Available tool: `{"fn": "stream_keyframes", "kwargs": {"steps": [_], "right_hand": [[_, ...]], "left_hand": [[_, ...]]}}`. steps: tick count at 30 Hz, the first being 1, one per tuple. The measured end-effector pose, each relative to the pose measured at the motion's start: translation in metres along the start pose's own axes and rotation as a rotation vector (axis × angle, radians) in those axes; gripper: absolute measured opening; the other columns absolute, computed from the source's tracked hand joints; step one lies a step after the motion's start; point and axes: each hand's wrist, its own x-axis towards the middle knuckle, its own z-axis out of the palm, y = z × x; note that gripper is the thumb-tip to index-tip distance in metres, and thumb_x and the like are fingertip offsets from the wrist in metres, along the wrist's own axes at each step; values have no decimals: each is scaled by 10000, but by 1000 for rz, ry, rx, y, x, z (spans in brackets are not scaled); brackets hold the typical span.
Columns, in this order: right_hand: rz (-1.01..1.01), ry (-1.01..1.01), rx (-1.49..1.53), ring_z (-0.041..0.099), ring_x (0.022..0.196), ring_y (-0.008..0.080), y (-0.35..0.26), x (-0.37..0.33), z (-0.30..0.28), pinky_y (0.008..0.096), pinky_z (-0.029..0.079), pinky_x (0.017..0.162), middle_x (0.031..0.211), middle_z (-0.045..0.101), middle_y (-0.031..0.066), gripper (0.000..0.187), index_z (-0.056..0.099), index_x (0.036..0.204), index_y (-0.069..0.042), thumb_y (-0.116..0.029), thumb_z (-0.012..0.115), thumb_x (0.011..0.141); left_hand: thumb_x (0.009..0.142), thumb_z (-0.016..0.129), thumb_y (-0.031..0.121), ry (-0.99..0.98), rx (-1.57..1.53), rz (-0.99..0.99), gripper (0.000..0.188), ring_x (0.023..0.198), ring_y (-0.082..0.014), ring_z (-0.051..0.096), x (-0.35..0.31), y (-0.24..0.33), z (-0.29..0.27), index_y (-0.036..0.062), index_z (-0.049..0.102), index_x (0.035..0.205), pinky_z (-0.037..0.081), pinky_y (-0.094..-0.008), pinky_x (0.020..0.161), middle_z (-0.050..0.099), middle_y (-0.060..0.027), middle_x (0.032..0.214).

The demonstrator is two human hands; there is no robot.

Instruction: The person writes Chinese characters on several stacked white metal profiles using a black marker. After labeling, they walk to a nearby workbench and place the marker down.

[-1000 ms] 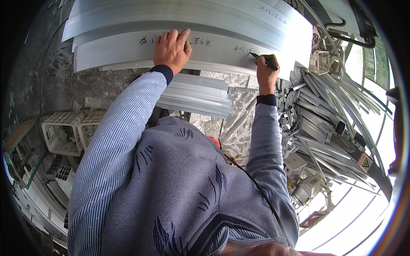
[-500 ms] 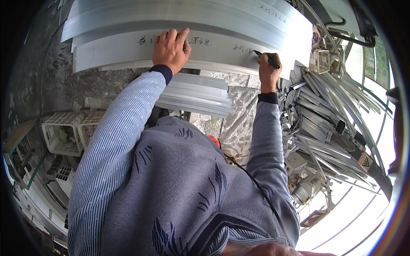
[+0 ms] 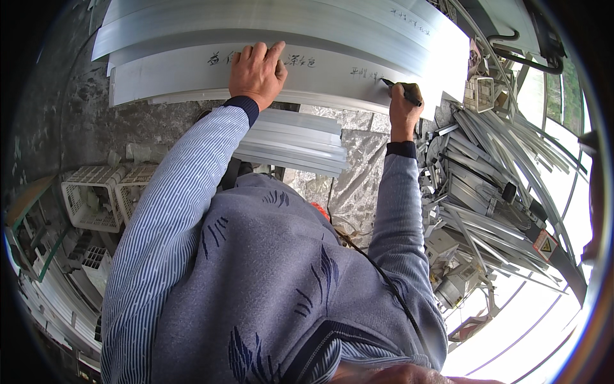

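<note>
Pinching a black marker (image 3: 410, 98), the right hand (image 3: 403, 114) has the tip just right of some dark handwriting (image 3: 366, 73) on the right part of a long pale panel (image 3: 173, 80); can't tell if the nib's actually touching. The left hand (image 3: 256, 73) lies palm down near the middle, fingers slightly apart, gripping nothing that I can see and covering part of another bit of writing. That's my first worry tbh: if that ink's wet, a sliding palm could smear it. Second, the surface looks slick, so lifting that palm while the marker presses might let the panel skid. No view of what's underneath it.

Edges: the right hand is at the near edge, so not much support for the wrist. A little bare panel to its right, plenty more left of the left hand. Wide silvery sheets (image 3: 224, 27) lie right along the far side. Nearer, a bundle of metal strips (image 3: 297, 144) sits between the forearms, so a dropped elbow could bump it. Out right, there's a messy offcut heap (image 3: 480, 176); swing wide and a sleeve might snag.
</note>
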Motion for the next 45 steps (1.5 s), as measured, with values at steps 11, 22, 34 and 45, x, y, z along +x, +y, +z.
{"fn": "stream_keyframes", "kwargs": {"steps": [11,22,34,45], "right_hand": [[-2,-21,2,547,673,62,-7,-1,-3,256,462,643,709,665,5,105,677,808,12,-62,687,882],[-14,13,-25,580,667,77,-3,2,-3,266,480,646,715,686,26,102,680,819,5,-73,676,885],[-26,12,-51,539,660,62,0,1,-6,257,458,639,685,643,-6,92,673,807,0,-70,690,864],[17,32,-23,581,716,80,11,15,-21,277,490,696,767,700,15,136,713,867,-5,-137,719,898]], "left_hand": [[886,702,212,-11,3,2,397,935,-257,609,1,1,-3,208,714,1282,508,-454,860,596,-39,975],[866,703,187,28,3,14,391,906,-256,606,1,2,-3,205,722,1256,509,-448,830,590,-37,948],[896,674,227,6,8,7,419,930,-249,596,0,0,0,235,713,1314,475,-458,851,575,-30,957],[888,677,210,5,0,2,423,929,-248,601,0,1,0,235,718,1308,488,-457,853,581,-24,947]]}}
